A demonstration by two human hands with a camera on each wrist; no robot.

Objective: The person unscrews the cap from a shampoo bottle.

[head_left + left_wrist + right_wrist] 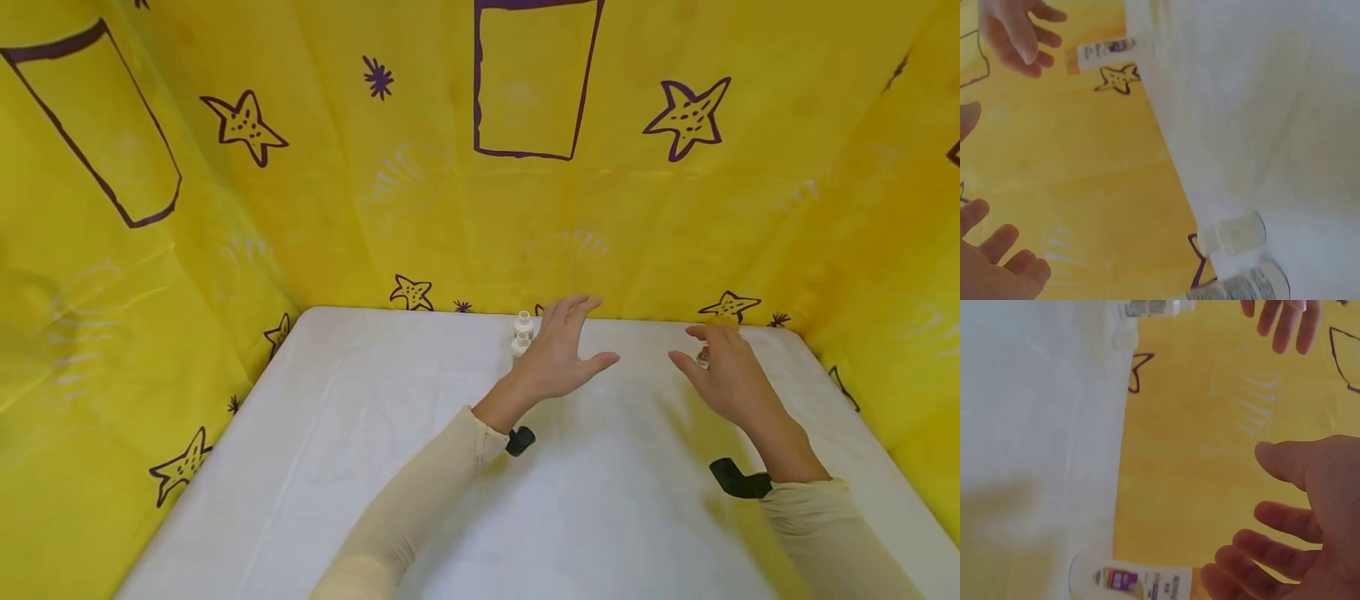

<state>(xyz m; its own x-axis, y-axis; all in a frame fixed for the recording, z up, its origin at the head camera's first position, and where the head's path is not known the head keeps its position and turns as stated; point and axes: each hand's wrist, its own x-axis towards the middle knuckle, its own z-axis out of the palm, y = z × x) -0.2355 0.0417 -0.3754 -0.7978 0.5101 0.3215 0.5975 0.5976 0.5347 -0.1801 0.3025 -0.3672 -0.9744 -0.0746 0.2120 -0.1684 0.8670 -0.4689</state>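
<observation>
My left hand (555,354) hovers over the far part of the table, fingers spread and thumb out, holding nothing. Just beside and behind it stand two small white bottles (523,322), the nearer one partly covered by the hand. Writing shows on one bottle (1254,287) in the left wrist view; a plainer white one (1241,234) is next to it. Further right, my right hand (727,375) is held up with relaxed, slightly bent fingers and holds nothing. Behind it, mostly hidden in the head view, stands a white bottle (1147,582) with a purple label and an orange-yellow top.
A white cloth (360,433) covers the table. Yellow sheeting (420,200) with purple starfish drawings closes in the back and both sides. Dark wrist bands (738,479) sit at the sleeve cuffs.
</observation>
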